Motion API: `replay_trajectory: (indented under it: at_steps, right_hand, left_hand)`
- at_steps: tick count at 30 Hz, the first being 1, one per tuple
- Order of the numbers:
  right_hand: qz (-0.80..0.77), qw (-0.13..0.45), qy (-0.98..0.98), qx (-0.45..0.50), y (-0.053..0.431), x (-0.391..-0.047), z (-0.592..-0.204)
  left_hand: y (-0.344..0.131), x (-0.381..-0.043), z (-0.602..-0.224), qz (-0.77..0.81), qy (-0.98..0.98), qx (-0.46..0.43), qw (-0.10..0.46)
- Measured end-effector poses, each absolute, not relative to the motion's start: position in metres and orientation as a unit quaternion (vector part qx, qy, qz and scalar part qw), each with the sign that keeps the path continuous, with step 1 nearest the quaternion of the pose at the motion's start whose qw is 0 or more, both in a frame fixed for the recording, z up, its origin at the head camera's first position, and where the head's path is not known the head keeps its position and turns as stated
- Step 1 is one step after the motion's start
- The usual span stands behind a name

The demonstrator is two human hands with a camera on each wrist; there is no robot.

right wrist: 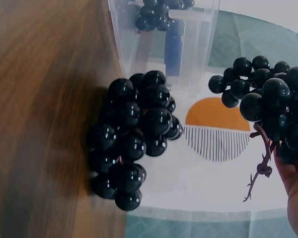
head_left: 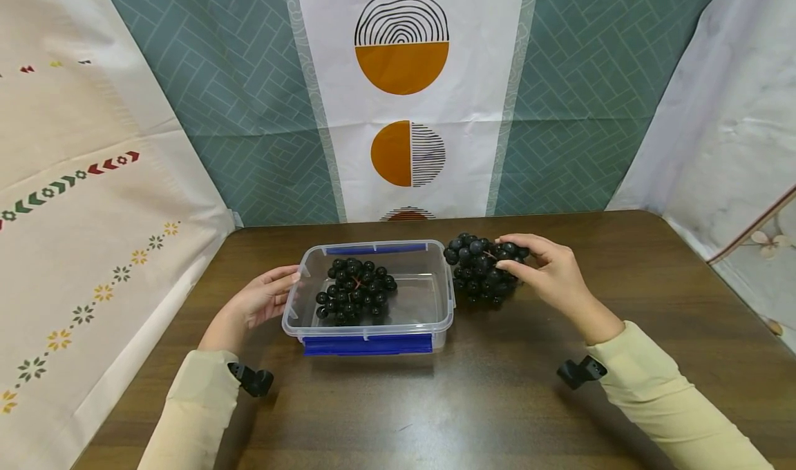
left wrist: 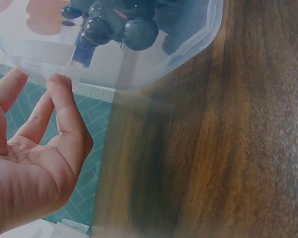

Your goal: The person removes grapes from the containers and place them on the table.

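Observation:
A clear plastic container (head_left: 373,331) with blue latches stands on the table, and a bunch of black grapes (head_left: 354,290) lies in its left part. My left hand (head_left: 264,298) touches the container's left side with its fingertips; the left wrist view shows them against the clear wall. Just right of the container, my right hand (head_left: 550,269) pinches a second bunch of black grapes (right wrist: 275,101) between thumb and fingers, its bare brown stem (right wrist: 262,166) hanging free. Beside and below it, another bunch of black grapes (right wrist: 131,139) lies on the table.
The dark wooden table (head_left: 398,415) ends at the back against a green and white patterned cloth (head_left: 423,104). Pale cloths hang at the left (head_left: 81,249) and right (head_left: 734,145). A small black device (head_left: 251,379) is strapped to each wrist.

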State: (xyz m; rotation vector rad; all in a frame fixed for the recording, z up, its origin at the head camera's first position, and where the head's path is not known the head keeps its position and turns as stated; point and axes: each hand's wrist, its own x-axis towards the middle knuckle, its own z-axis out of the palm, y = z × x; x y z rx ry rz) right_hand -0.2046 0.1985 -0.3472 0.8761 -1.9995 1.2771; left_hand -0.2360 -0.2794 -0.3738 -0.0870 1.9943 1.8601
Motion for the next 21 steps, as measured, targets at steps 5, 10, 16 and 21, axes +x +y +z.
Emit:
replay_trajectory:
  at_steps: [5, 10, 16, 21]
  right_hand:
    - [0.472, 0.310, -0.759, 0.325, 0.210, -0.207, -0.348]
    - [0.450, 0.330, -0.772, 0.305, 0.221, -0.209, -0.348]
    - [0.440, 0.339, -0.785, 0.275, 0.226, -0.200, -0.337]
    - [0.440, 0.344, -0.788, 0.258, 0.229, -0.191, -0.326]
  left_hand:
    - [-0.279, -0.237, -0.373, 0.670, 0.712, -0.029, 0.205]
    - [-0.279, -0.237, -0.373, 0.669, 0.713, -0.026, 0.207]
    - [-0.279, -0.238, -0.375, 0.669, 0.713, -0.027, 0.207]
    - [-0.279, -0.238, -0.376, 0.668, 0.714, -0.030, 0.207]
